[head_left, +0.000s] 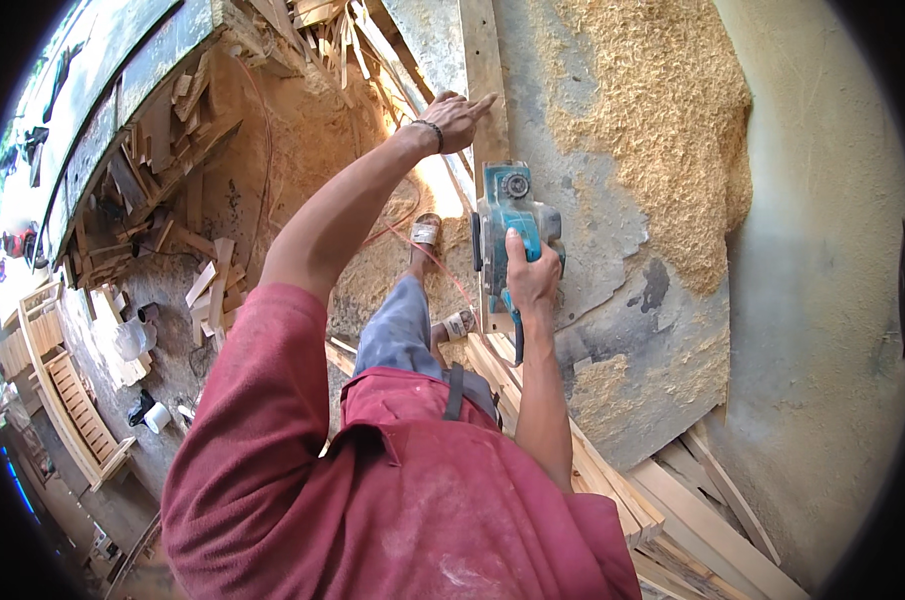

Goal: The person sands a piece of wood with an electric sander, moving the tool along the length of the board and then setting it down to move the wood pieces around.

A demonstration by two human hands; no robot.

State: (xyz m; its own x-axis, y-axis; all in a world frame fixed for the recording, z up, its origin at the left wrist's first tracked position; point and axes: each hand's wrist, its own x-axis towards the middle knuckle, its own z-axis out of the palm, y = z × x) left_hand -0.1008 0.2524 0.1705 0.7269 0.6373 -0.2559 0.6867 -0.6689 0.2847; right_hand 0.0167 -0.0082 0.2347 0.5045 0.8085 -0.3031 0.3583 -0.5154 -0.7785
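My right hand (532, 278) is wrapped round the rear handle of a teal electric hand planer (512, 212), thumb along its top. The planer sits flat on a long, narrow wooden board (484, 60) that runs away from me. Farther along, my left hand (456, 122) lies at the left edge of this board, with one finger stretched across its face and the others partly bent. No tool shows in the left hand. A dark power cord (518, 340) leaves the back of the planer. The planer hides part of the board beneath it.
A grey worktop (602, 300) carries a large heap of wood shavings (662, 110) against a plastered wall (822, 300). Sawn planks (612, 480) lean low at right. Offcuts (212, 290) and a slatted wooden piece (77, 400) lie left. An orange cord (437, 262) passes my feet.
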